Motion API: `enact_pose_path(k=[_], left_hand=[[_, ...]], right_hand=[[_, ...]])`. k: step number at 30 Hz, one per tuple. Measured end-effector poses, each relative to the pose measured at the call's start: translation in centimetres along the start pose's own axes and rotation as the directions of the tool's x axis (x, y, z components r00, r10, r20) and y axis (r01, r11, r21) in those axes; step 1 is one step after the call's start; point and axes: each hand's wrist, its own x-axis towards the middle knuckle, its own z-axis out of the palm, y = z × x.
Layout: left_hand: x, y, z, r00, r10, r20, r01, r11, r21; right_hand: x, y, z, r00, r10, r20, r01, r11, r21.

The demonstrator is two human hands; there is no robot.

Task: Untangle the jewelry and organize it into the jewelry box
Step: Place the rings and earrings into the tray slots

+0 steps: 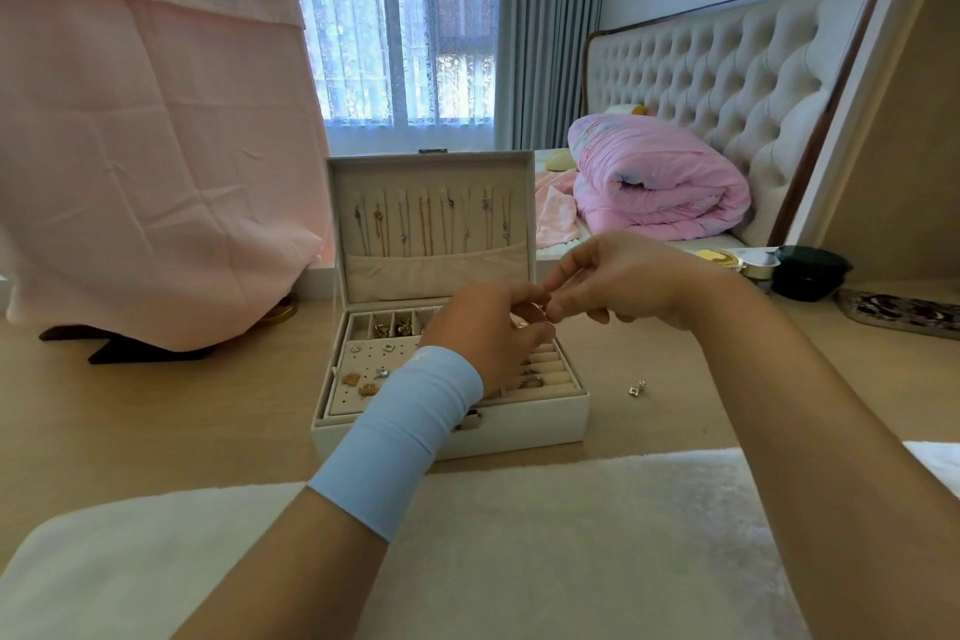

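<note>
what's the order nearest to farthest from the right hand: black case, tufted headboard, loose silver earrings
1. loose silver earrings, on the table, right of the jewelry box
2. black case, table's far right
3. tufted headboard, back right, behind the bed

One jewelry box [452, 431]. Roughly eight necklaces [426, 224] hang in its lid (chains overlap, so the count is loose). Two orange-gold studs [350, 378] on its pad. One silver earring [636, 387] loose beside it. One left hand [488, 333] and one right hand [623, 281] pinch one small gold piece [522, 325].
</note>
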Motion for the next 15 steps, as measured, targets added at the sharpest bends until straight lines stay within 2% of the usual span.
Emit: enact_pose_path(k=[2,8,10,12,15], left_hand=[[0.1,-0.1,-0.1,1.000,-0.009,-0.026,0.009,1.000,-0.002],[0.0,-0.3,-0.5,0.997,-0.066,0.037,0.060,0.986,0.157],[0.1,-0.5,-0.9,0.996,-0.083,0.034,0.076,0.980,0.186],[0.2,-0.7,-1.2,0.995,-0.090,0.039,0.083,0.983,0.164],[0.2,-0.9,-1.4,0.995,-0.081,0.061,0.073,0.990,0.120]], right_hand=[[0.1,-0.2,0.4,1.000,0.019,0.002,-0.019,0.999,0.041],[0.8,0.5,1.5,0.993,0.101,0.060,-0.103,0.994,0.033],[1.0,1.5,1.1,0.983,0.178,0.053,-0.169,0.975,-0.146],[1.0,3.1,0.7,0.952,0.306,0.005,-0.278,0.871,-0.406],[1.1,4.9,0.9,0.886,0.463,-0.008,-0.401,0.758,-0.515]])
